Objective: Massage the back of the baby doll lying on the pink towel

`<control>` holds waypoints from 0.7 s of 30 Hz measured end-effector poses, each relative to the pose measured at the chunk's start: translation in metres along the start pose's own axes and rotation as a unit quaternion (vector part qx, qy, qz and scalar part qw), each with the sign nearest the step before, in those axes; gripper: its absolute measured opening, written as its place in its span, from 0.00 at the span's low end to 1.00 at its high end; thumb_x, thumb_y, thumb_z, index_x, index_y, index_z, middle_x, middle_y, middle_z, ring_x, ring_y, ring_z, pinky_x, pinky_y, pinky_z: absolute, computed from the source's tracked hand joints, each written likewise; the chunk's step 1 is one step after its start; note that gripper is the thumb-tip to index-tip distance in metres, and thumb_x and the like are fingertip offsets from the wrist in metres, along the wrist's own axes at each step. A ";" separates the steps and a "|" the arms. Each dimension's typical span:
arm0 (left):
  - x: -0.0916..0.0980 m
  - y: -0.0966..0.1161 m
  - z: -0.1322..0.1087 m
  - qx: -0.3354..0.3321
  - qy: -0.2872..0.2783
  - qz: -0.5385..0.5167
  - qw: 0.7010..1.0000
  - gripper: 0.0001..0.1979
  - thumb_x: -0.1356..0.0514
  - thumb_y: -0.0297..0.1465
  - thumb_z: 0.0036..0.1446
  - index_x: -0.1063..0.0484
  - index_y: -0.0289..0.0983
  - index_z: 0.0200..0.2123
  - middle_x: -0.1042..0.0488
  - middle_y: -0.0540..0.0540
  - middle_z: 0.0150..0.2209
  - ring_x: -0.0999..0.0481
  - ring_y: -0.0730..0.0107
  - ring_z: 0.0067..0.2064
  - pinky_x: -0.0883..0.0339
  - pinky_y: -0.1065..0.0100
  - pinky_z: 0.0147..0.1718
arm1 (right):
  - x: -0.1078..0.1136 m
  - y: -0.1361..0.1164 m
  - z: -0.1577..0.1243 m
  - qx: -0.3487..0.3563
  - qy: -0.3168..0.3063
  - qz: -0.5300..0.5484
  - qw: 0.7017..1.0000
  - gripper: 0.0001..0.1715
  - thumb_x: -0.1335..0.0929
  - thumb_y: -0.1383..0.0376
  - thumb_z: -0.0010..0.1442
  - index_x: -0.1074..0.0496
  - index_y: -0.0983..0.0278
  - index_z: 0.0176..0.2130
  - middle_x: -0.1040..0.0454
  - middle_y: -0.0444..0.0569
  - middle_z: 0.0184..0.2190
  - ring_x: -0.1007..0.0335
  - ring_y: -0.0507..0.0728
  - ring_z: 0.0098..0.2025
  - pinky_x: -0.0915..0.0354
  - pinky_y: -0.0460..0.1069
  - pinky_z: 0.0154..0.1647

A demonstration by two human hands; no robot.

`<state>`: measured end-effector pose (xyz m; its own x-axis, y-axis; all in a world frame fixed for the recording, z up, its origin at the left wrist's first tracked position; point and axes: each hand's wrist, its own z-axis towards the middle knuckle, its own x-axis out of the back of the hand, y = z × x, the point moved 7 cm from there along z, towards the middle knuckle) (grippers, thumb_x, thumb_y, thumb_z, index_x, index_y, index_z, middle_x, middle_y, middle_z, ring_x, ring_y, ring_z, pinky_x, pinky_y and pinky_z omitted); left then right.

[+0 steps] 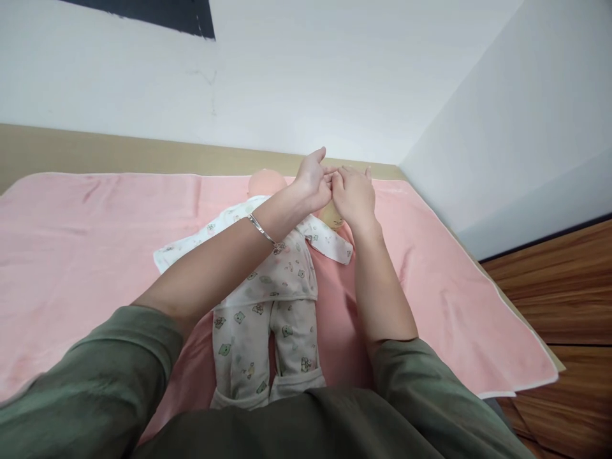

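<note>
My left hand (314, 182) is turned palm up, its thumb raised and its fingers stretched toward the right. My right hand (354, 196) is palm down, with its fingertips over the fingers of my left hand. Neither hand visibly holds anything. Just below them stands a yellowish container (331, 217) with small print, partly covered by my hands. A baby doll (266, 183) lies on its back to the left, its face hidden from me. It wears a white printed top (287, 277) and matching trousers (241, 341). My left forearm crosses over its chest.
A pink blanket (95, 268) with a white edge covers most of the wooden table (57, 143). A white wall (310, 76) rises behind it, and another wall (535, 108) closes in on the right. Wood-grained panels (559, 287) are at the right.
</note>
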<state>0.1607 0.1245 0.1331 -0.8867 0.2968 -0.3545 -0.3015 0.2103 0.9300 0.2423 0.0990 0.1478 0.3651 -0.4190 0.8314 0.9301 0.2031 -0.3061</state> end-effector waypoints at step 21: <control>0.084 0.003 -0.061 -0.038 0.011 0.180 0.983 0.34 0.59 0.50 0.65 0.24 0.36 0.55 0.22 0.30 0.52 0.27 0.46 0.65 0.26 0.44 0.58 | 0.003 0.009 0.007 -0.080 -0.076 -0.091 0.990 0.30 0.44 0.72 0.65 0.24 0.69 0.57 0.22 0.62 0.57 0.29 0.70 0.60 0.35 0.66 0.63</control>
<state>0.0643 0.0929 0.1117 -0.9478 0.3188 0.0005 0.0089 0.0248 0.9997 0.2514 0.1062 0.1508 0.1927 -0.2952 0.9358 0.9787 -0.0104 -0.2048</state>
